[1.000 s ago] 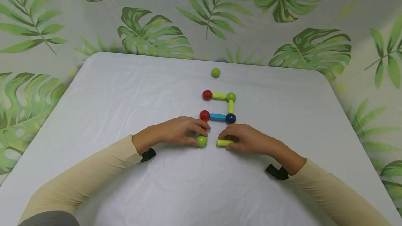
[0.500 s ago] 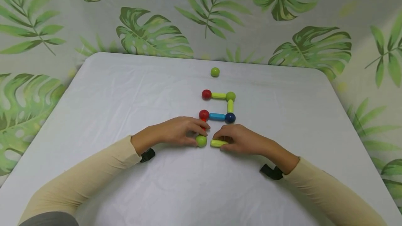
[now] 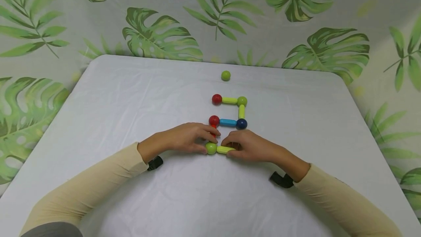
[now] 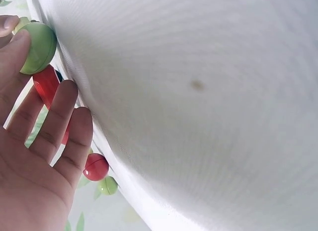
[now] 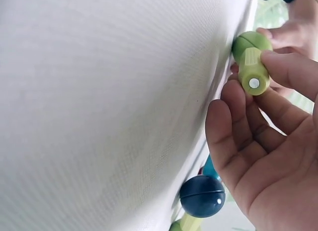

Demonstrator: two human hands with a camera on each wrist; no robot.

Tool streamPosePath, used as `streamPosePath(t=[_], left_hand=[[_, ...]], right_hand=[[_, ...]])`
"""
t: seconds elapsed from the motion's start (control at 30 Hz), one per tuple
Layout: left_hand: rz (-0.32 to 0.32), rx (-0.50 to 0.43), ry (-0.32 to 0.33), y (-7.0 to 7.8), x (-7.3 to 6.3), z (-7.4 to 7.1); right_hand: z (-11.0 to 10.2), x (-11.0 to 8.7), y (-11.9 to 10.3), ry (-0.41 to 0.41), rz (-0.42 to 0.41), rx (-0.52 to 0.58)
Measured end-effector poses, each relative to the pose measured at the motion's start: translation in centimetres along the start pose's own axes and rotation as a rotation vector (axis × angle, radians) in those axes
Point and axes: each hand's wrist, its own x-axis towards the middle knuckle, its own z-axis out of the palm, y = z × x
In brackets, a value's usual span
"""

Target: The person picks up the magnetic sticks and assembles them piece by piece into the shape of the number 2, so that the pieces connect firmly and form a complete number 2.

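My right hand (image 3: pixel 251 145) pinches a yellow-green stick (image 3: pixel 224 149) between thumb and fingers. One end of the stick meets a green ball (image 3: pixel 211 148); a pale round disc shows at its other end in the right wrist view. My left hand (image 3: pixel 187 137) holds that green ball, its thumb against the side and its fingers by a red stick (image 4: pixel 45 84). This red stick runs from the green ball to a red ball (image 3: pixel 214 120), partly hidden by the fingers. A blue stick (image 3: pixel 227 123) links the red ball to a dark blue ball (image 3: pixel 241 124).
Beyond the dark blue ball, a yellow-green stick (image 3: pixel 241 112) leads to another green ball (image 3: pixel 242 101). A further yellow-green stick (image 3: pixel 229 100) joins it to a second red ball (image 3: pixel 217 99). A loose green ball (image 3: pixel 226 75) lies near the far edge of the white table (image 3: pixel 148 90).
My right hand has moved left with the yellow-green stick, closing the gap, so the stick's end now touches the green ball. My left hand has stayed in place.
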Motion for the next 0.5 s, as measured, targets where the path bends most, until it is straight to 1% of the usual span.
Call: streamPosePath(t=[0.37, 0.43, 0.5], left_hand=[[-0.004, 0.005, 0.0, -0.1, 0.0, 0.0], [-0.002, 0.004, 0.001, 0.0, 0.1, 0.0], [0.001, 0.0, 0.0, 0.0, 0.1, 0.0]], right_hand=[[-0.2, -0.4, 0.4, -0.005, 0.013, 0.021], [-0.7, -0.8, 0.5, -0.004, 0.022, 0.019], [-1.6, -1.2, 0.6, 0.007, 0.034, 0.007]])
